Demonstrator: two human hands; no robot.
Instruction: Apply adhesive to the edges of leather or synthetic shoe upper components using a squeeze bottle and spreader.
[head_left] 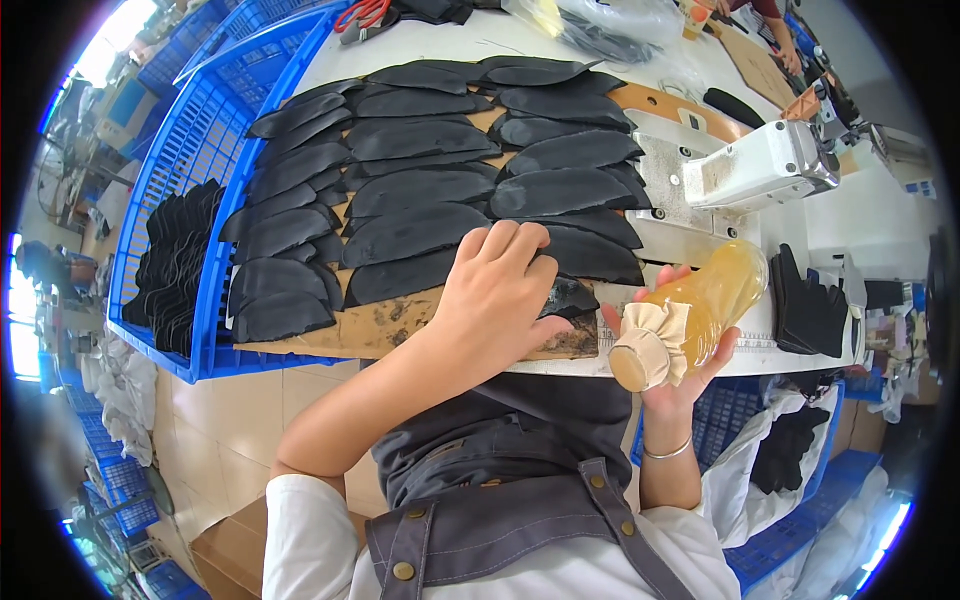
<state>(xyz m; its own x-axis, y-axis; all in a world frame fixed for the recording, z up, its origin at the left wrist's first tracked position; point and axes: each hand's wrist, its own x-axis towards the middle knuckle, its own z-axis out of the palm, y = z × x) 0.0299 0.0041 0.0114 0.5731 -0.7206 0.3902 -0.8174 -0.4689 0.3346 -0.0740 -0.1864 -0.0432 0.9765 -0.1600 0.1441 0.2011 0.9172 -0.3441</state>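
Rows of overlapping black curved pieces cover a brown board on the white table. Over the front of these rows bends my left hand, its fingers curled and its thumb apart, at a small shiny black piece near the board's front edge. What lies under the curled fingers is hidden. My right hand is wrapped round a clear bottle of yellowish liquid. The bottle is tilted, its cloth-wrapped mouth toward the lower left.
A white machine arm stands to the right, with black gloves below it. At left a blue crate holds black wavy pieces. Red-handled scissors lie at the back. Another person's hand shows far right.
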